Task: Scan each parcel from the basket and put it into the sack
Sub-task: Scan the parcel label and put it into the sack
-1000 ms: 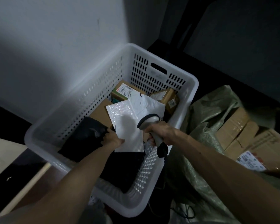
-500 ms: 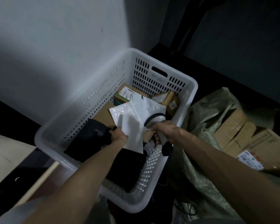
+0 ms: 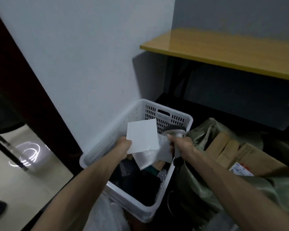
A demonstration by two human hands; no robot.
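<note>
My left hand (image 3: pixel 123 145) pinches the lower left corner of a white flat parcel (image 3: pixel 143 136) and holds it up above the white slotted basket (image 3: pixel 170 112). A crinkled white plastic mailer (image 3: pixel 150 157) hangs just behind and below it. My right hand (image 3: pixel 178 143) grips the handle of the grey barcode scanner (image 3: pixel 174 130), whose head sits right beside the parcel's right edge. Dark parcels (image 3: pixel 140 182) lie in the basket's bottom. The olive green sack (image 3: pixel 200 180) stands open to the right, with brown cardboard boxes (image 3: pixel 223 147) inside.
The basket stands in a corner against a pale wall (image 3: pixel 90 64). A yellow-topped table (image 3: pixel 232 50) with dark legs reaches over the space behind the sack. A dark door frame (image 3: pixel 23 97) and a pale floor (image 3: pixel 23 172) are at the left.
My left hand has lifted the white parcel out of the basket and turned it upright. The scanner hand rose with it, and my head tilted up, bringing the table into view.
</note>
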